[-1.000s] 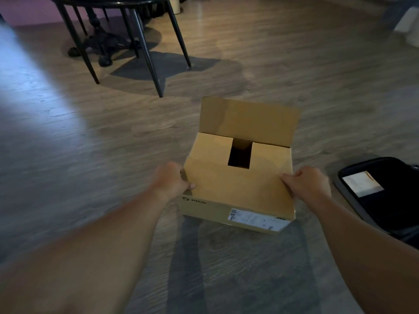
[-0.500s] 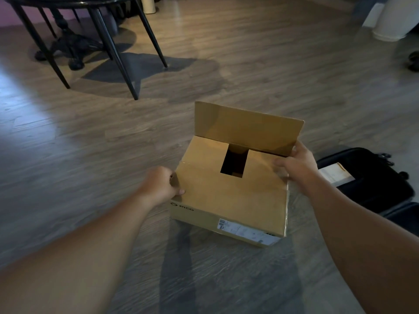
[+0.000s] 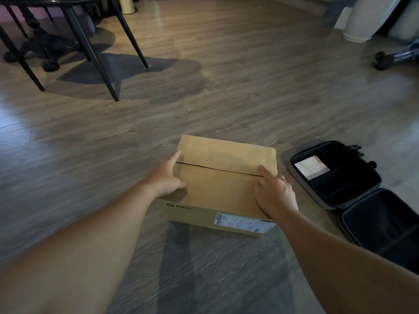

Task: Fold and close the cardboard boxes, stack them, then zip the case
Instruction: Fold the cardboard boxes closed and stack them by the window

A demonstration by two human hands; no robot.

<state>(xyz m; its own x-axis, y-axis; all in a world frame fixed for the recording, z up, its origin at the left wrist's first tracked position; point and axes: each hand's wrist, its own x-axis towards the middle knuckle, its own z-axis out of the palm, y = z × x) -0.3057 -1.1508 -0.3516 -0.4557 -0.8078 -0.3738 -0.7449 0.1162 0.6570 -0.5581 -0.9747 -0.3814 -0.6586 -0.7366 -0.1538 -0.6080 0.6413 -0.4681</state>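
A brown cardboard box with a PICO mark and a white label on its front sits on the wooden floor. Both top flaps lie flat and meet along a dark seam across the lid. My left hand rests on the box's left edge, index finger stretched toward the seam, thumb on the near flap. My right hand presses flat on the right end of the lid with straight fingers. To the right, a black zip case lies open on the floor, with a white card inside its far half.
A black table and chair legs stand at the far left. A white cylindrical base and a wheeled foot are at the far right. Bare wooden floor stretches beyond the box.
The far flap, upright before, has come down flat and covers the gap. My right hand moved from the flap's edge onto the lid. My left hand slid onto the lid's left edge.
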